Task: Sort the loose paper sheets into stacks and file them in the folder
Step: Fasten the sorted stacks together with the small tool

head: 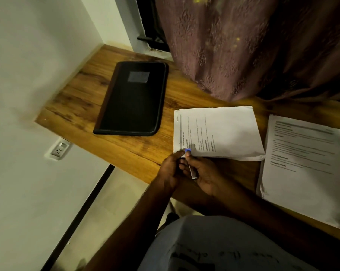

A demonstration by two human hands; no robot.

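While folder (133, 98) lies closed: two stacks (218, 132) formed, unfiled; both hands (184, 169) gripping stapler (191, 169) at stack corner.

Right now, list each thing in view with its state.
folder: closed, flat on desk.
middle paper stack: flat, corner at the hands.
right paper stack: flat, untouched.
stapler: held in right hand.
left hand: fingers at the stack corner.

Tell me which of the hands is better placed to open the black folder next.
Probably the left hand: the closed folder lies on its side, while the right hand holds a small stapler-like tool.
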